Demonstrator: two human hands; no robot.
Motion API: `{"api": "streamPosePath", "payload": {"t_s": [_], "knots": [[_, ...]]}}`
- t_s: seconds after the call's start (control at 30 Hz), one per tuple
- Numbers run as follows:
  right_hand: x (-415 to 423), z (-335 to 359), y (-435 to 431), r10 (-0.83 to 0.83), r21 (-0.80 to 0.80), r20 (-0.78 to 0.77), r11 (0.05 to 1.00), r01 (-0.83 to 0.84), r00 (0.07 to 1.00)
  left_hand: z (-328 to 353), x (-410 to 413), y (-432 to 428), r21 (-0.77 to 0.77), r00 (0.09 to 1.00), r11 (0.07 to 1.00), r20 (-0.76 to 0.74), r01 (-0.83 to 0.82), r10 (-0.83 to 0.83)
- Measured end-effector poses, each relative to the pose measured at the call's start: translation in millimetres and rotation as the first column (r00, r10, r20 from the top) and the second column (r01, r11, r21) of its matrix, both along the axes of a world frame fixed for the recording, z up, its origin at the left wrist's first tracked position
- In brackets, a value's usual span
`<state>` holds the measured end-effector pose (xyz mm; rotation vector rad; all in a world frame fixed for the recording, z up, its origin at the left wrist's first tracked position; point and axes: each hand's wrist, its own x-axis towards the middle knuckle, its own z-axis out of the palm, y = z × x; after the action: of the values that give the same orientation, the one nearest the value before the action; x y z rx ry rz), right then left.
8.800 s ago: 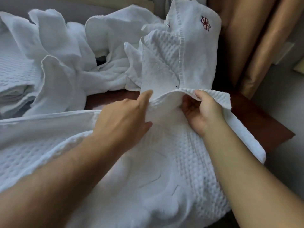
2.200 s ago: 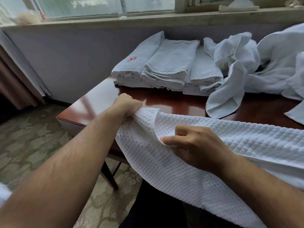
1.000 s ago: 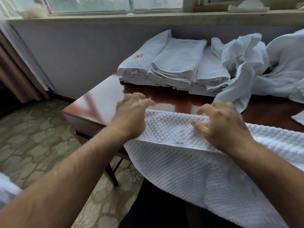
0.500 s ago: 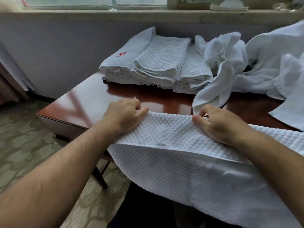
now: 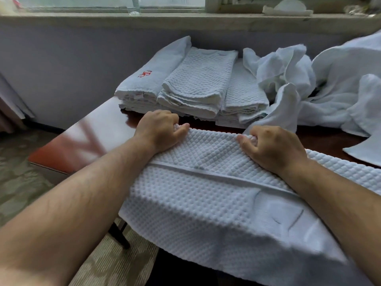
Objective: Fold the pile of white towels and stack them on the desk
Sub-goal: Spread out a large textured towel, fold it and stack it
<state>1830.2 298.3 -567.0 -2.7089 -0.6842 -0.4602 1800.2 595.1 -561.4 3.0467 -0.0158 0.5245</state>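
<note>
— What does the cloth look like?

— It is a white waffle-weave towel [image 5: 206, 195] with a raised diamond texture. A flat hem strip crosses it from left to right, on the person's side of the knuckles. One layer lies doubled over another.

— And where does it sit?

— Across the near edge of a glossy reddish-brown wooden desk [image 5: 86, 141]. Its far part rests on the top, and its near part droops over the edge toward the person.

— How do the hands take it?

— Both grip its far edge. The left hand [image 5: 158, 131] curls its fingers round the left corner, thumb laid along the top. The right hand [image 5: 272, 147] bunches the same edge further right, fingers tucked under. The towel's body lies between the two forearms.

— What lies beyond?

— A stack of folded white towels [image 5: 195, 85] stands at the back of the desk, just past the left hand. The leftmost one bears a red embroidered emblem [image 5: 145, 74]. To its right a heap of crumpled white towels [image 5: 309, 89] sprawls, and one loose flap hangs down close to the right hand's knuckles.

— Anything else?

— A stone windowsill [image 5: 185, 19] runs behind, with a clear glass [image 5: 134, 7] on it. Patterned carpet [image 5: 20, 182] shows on the left, below the desk.
</note>
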Motion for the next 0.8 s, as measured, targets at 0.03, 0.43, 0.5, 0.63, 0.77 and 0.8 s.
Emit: {"api": "streamPosePath", "payload": {"t_s": [0.03, 0.43, 0.5, 0.63, 0.77, 0.8], "knots": [[2.5, -0.3, 1.6, -0.017, -0.004, -0.010, 1.000, 0.017, 1.000, 0.1, 3.3, 1.2, -0.003, 1.000, 1.000, -0.001, -0.001, 0.001], [-74.7, 6.2, 76.0, 0.462, -0.096, -0.156, 0.873, -0.479, 0.873, -18.5, -84.9, 16.5, -0.559, 0.870, 0.699, -0.087, -0.446, 0.486], [-76.3, 1.6, 81.6, 0.464, -0.096, -0.137, 0.873, -0.478, 0.875, -17.6, -93.8, 16.0, -0.616, 0.864, 0.671, -0.029, -0.412, 0.503], [-76.3, -1.6, 79.4, 0.500, -0.040, 0.030, 0.866, -0.498, 0.866, -7.9, -95.0, 11.7, -0.707, 0.856, 0.606, 0.002, -0.364, 0.517], [-78.2, -4.2, 79.9, 0.488, -0.013, 0.128, 0.872, -0.490, 0.864, -9.4, -92.0, 11.6, -0.660, 0.851, 0.628, -0.033, -0.412, 0.524], [-78.2, -4.1, 79.0, 0.491, 0.004, 0.143, 0.868, -0.496, 0.859, -9.6, -91.4, 11.1, -0.651, 0.852, 0.631, -0.046, -0.422, 0.522]]}}
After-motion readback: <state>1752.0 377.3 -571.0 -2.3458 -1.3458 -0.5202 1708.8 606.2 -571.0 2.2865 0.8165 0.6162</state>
